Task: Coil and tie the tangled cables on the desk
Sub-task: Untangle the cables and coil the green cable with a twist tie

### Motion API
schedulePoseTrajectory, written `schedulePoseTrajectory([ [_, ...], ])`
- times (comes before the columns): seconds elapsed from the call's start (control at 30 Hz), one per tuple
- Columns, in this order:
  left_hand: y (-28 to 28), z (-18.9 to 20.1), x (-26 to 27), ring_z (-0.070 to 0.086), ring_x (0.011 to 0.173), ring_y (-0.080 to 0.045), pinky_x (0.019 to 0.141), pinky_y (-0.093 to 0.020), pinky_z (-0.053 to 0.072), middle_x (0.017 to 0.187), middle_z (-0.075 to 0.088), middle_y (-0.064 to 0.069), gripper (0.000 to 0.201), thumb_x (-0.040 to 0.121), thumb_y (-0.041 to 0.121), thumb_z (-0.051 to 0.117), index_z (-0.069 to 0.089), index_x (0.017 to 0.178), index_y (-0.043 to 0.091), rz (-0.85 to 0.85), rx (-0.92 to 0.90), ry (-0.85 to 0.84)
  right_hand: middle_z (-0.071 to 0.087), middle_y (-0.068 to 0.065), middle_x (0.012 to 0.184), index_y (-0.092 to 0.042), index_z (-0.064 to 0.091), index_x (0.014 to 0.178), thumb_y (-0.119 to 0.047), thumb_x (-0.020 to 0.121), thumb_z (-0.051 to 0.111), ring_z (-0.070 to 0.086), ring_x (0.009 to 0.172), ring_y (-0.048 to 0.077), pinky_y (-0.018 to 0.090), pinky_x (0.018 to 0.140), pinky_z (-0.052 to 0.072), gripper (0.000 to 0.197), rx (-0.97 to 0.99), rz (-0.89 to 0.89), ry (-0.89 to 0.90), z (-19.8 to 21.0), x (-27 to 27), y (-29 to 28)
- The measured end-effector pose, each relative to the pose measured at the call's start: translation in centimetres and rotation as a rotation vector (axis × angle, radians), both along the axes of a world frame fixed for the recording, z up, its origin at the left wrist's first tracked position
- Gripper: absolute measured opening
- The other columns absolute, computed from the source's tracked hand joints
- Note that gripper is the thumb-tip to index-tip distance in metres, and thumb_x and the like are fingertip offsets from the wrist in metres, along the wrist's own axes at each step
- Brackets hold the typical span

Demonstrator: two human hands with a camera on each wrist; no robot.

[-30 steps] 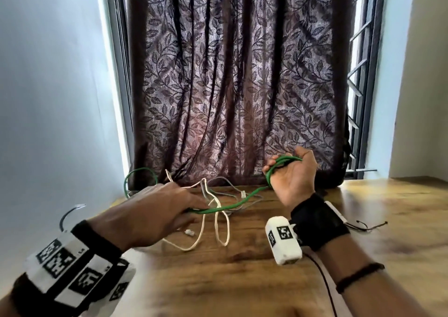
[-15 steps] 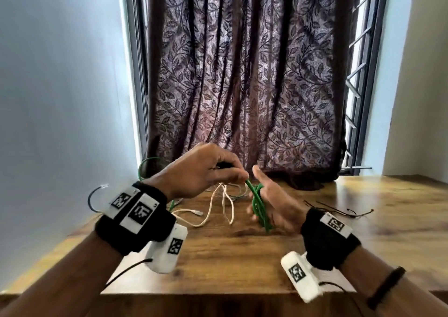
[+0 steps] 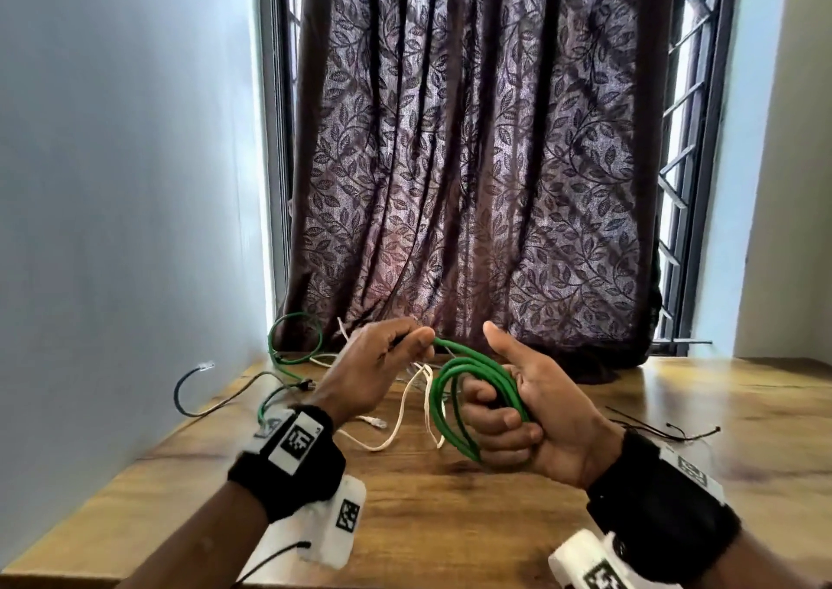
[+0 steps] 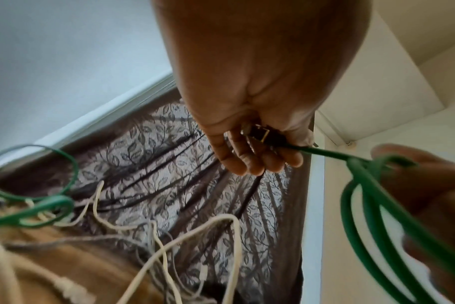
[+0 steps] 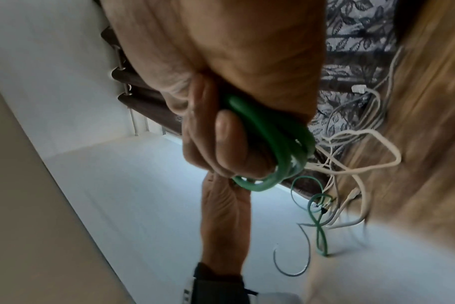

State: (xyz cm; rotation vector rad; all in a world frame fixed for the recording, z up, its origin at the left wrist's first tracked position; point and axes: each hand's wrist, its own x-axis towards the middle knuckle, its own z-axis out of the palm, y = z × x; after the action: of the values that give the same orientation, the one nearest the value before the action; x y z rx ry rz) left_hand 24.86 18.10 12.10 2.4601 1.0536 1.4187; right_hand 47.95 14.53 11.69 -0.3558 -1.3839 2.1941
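Note:
A green cable (image 3: 443, 401) is wound into several loops, and my right hand (image 3: 517, 413) grips that coil (image 5: 278, 139) above the wooden desk (image 3: 450, 512), thumb raised. My left hand (image 3: 382, 363) pinches the cable's free end, whose dark plug (image 4: 259, 131) shows between the fingers (image 4: 249, 162). A short green strand (image 4: 325, 153) runs from the left hand to the coil. Behind the hands, white cables (image 3: 405, 408) lie tangled on the desk. Another green loop (image 3: 295, 338) sits at the back left by the curtain.
A dark cable with a clear plug (image 3: 189, 390) hangs off the desk's left edge by the wall. Thin black ties (image 3: 662, 428) lie on the desk at the right. A patterned curtain (image 3: 472, 161) covers the window behind the desk.
Both hands have come together and lifted nearer to me. The green cable, stretched across the desk a second ago, now sits wound in my right hand, with its end in my left.

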Motion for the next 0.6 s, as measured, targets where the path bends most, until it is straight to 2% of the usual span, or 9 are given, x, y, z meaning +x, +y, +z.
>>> schedulePoseTrajectory([
  [0.07,1.3,-1.3,1.1,0.06,0.066,-0.014,0.065,-0.039,0.055,0.073,0.066,0.008,0.037,0.106,0.047,0.051,0.065,0.081,0.023,0.026,-0.024,-0.06,0.025,-0.003,0.051,-0.016,0.039,0.077,-0.067,0.102,0.044,0.018,0.032,0.007,0.02,0.038,0.016,0.057,-0.053,-0.021,0.09,0.0,-0.2,0.4],
  [0.1,1.8,-1.8,1.8,0.056,0.063,-0.011,0.061,-0.038,0.054,0.069,0.061,0.007,0.04,0.105,0.048,0.05,0.06,0.079,0.02,0.029,-0.047,-0.093,0.024,-0.003,0.05,-0.017,0.039,0.075,-0.064,0.103,0.044,0.016,0.031,0.007,0.02,0.037,0.016,0.055,-0.068,-0.056,0.125,0.1,-0.2,0.6],
  [0.17,2.6,-2.3,3.2,0.049,0.058,-0.008,0.054,-0.034,0.05,0.065,0.053,0.008,0.045,0.105,0.045,0.051,0.057,0.079,0.009,-0.01,-0.149,-0.189,0.022,-0.004,0.046,-0.018,0.038,0.072,-0.059,0.104,0.045,0.011,0.031,0.008,0.019,0.036,0.013,0.053,-0.087,-0.147,0.18,0.4,-0.2,1.3],
  [0.27,3.6,-3.0,5.3,0.043,0.053,-0.008,0.048,-0.025,0.039,0.065,0.051,-0.003,0.041,0.108,0.029,0.053,0.062,0.085,-0.003,-0.106,-0.347,-0.316,0.023,-0.004,0.041,-0.019,0.037,0.067,-0.054,0.103,0.049,0.007,0.03,0.008,0.017,0.034,0.013,0.051,-0.109,-0.25,0.236,0.2,0.0,2.2],
  [0.37,3.9,-3.6,7.0,0.048,0.057,-0.007,0.051,-0.021,0.041,0.068,0.061,0.002,0.034,0.108,0.013,0.054,0.074,0.081,0.019,-0.252,-0.479,-0.407,0.02,-0.005,0.041,-0.019,0.037,0.065,-0.052,0.103,0.049,0.006,0.03,0.008,0.016,0.032,0.013,0.052,-0.128,-0.316,0.256,-0.3,0.9,2.7],
  [0.43,3.7,-3.7,7.6,0.054,0.064,-0.01,0.056,-0.022,0.044,0.075,0.067,0.0,0.033,0.106,0.01,0.055,0.078,0.086,0.023,-0.319,-0.567,-0.457,0.015,-0.006,0.044,-0.019,0.036,0.066,-0.053,0.104,0.048,0.006,0.03,0.008,0.016,0.033,0.012,0.052,-0.124,-0.329,0.248,-0.9,1.7,2.9],
  [0.5,3.7,-3.7,7.5,0.055,0.072,-0.016,0.061,-0.025,0.045,0.083,0.069,-0.005,0.028,0.104,0.011,0.059,0.08,0.09,0.023,-0.316,-0.518,-0.402,0.013,-0.006,0.045,-0.02,0.035,0.066,-0.054,0.105,0.046,0.005,0.031,0.008,0.017,0.034,0.01,0.052,-0.123,-0.324,0.222,-1.4,2.4,2.9],
  [0.53,3.9,-3.6,7.1,0.058,0.075,-0.015,0.065,-0.024,0.047,0.086,0.07,-0.003,0.023,0.103,0.012,0.061,0.08,0.094,0.022,-0.253,-0.413,-0.309,0.013,-0.006,0.045,-0.02,0.035,0.066,-0.054,0.105,0.046,0.005,0.031,0.008,0.017,0.035,0.009,0.052,-0.123,-0.315,0.206,-1.6,2.6,2.8],
  [0.6,4.4,-3.3,6.5,0.063,0.08,-0.003,0.072,-0.016,0.048,0.087,0.07,0.01,0.016,0.099,0.021,0.063,0.079,0.101,0.021,-0.078,-0.135,-0.077,0.014,-0.006,0.045,-0.02,0.035,0.067,-0.054,0.105,0.045,0.005,0.031,0.008,0.018,0.035,0.009,0.052,-0.116,-0.301,0.184,-1.9,2.8,2.8],
])
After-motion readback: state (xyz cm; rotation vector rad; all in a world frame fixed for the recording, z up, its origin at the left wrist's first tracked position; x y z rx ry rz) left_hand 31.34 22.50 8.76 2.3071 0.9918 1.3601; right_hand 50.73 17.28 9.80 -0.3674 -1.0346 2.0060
